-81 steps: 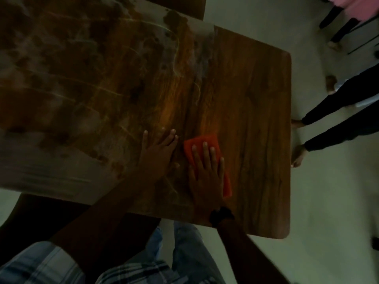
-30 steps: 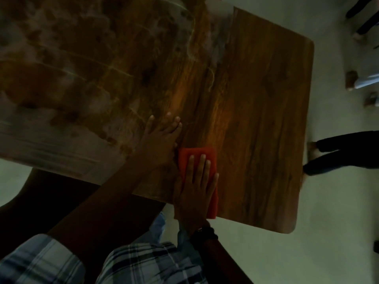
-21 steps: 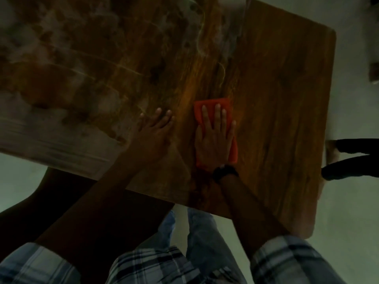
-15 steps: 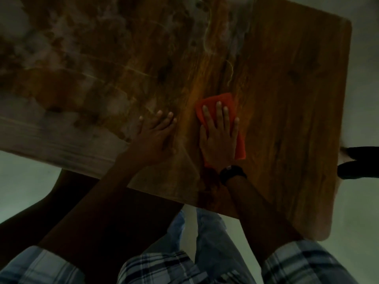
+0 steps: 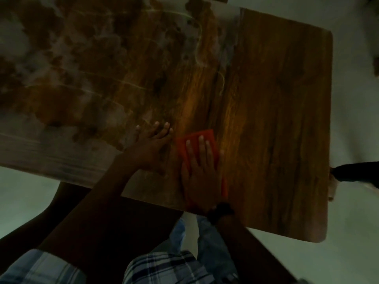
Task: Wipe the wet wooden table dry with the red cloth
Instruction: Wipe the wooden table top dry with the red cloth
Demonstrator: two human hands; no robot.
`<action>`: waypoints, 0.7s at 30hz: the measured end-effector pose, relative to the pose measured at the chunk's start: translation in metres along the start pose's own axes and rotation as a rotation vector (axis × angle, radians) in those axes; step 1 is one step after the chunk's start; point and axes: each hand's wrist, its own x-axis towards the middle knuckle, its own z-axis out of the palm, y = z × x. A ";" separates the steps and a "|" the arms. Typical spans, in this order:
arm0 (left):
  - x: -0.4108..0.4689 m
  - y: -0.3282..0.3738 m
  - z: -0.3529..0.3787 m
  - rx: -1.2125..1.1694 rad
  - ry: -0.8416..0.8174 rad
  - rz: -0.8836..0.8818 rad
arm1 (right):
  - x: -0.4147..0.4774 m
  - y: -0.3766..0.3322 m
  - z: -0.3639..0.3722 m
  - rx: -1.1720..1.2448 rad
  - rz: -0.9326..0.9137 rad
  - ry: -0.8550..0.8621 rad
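At the near edge of the wooden table point(image 5: 276, 119), our right hand point(image 5: 202, 173) lies flat on the red cloth point(image 5: 181, 146), fingers point(image 5: 201, 148) straight and slightly spread, pressing it down rather than gripping it. Our left hand point(image 5: 151, 148) rests flat on the table too, a little nearer its left side, fingers extended, holding nothing. We judge the table's right part dry; a pale, patchy wet film point(image 5: 51, 152) covers its left and far parts. Pinned only by a palm, the cloth could bunch or slip free on a fast stroke, and a pull toward us could drag it off the table's near edge. Our left palm sits at the film's border and could track water onto dried wood. So small a cloth may soak through and merely smear.
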 end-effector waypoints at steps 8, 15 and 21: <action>-0.003 0.005 -0.015 -0.062 0.003 -0.024 | 0.079 0.003 0.006 0.028 0.222 0.045; 0.012 0.014 -0.042 -0.248 0.254 -0.025 | -0.031 -0.043 0.001 0.036 0.238 -0.086; 0.049 0.014 -0.057 -0.191 0.343 -0.050 | 0.020 -0.011 -0.002 0.019 0.222 -0.008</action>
